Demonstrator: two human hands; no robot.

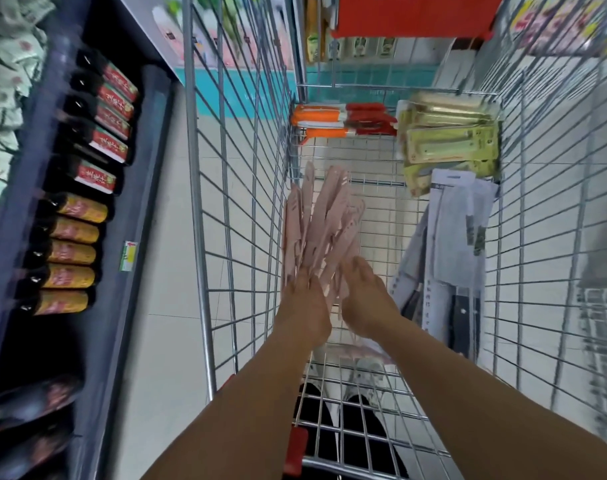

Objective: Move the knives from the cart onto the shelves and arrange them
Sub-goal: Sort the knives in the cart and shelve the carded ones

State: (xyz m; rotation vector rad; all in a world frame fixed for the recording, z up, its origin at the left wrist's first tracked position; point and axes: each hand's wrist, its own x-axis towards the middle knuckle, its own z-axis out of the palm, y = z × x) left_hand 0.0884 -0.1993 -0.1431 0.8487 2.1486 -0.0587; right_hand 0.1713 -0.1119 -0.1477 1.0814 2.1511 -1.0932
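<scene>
Pink packaged knives [321, 223] lie in a fanned bundle against the left wall of the wire cart [233, 188], their far ends pointing away from the person. The head view is blurred, so blades and print on the pink packs cannot be made out. Both hands reach down into the basket at the near end of the bundle: the left hand [304, 303] lies on its left side and the right hand [364, 296] on its right, the two close together with the packs between them. Whether the fingers are curled round the packs or only pressed against them cannot be told.

Orange and red handled knives [343, 121] lie across the far end of the cart. Beside them, in the far right corner, sits a stack of yellow-green carded knives [451, 140], and along the right wall lie white carded knives with black handles [454, 265].

Left of the cart, a dark shelf [146, 216] holds rows of dark bottles with red labels [104, 116] and yellow labels [73, 254]. Through the cart's mesh floor, pale floor tiles show.
</scene>
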